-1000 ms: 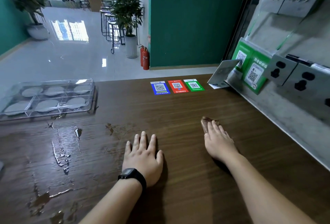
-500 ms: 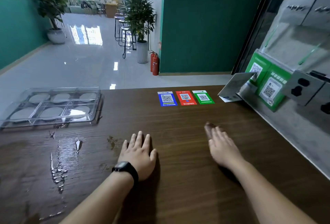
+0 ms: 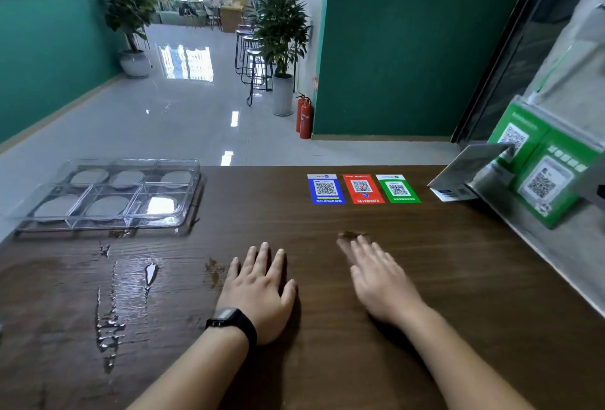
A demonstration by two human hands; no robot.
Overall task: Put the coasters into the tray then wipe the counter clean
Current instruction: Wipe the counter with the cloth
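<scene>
A clear plastic tray (image 3: 191,193) with six compartments stands at the counter's far left, a round grey coaster (image 3: 109,206) lying in each. My left hand (image 3: 258,292) rests flat on the dark wooden counter (image 3: 458,278), fingers apart, a black watch on the wrist. To its right, my right hand (image 3: 379,282) is blurred with motion and presses flat on a small brown cloth (image 3: 352,234). Only the cloth's tip shows beyond the fingertips.
Water streaks and puddles (image 3: 109,318) cover the counter's left half, in front of the tray. Blue, red and green QR stickers (image 3: 361,188) lie at the far edge. A grey wall ledge with green QR signs (image 3: 540,180) and a leaning card (image 3: 465,167) borders the right.
My right hand has slid left across the counter with the cloth under it. My left hand has stayed flat in about the same place. The view has tilted up slightly.
</scene>
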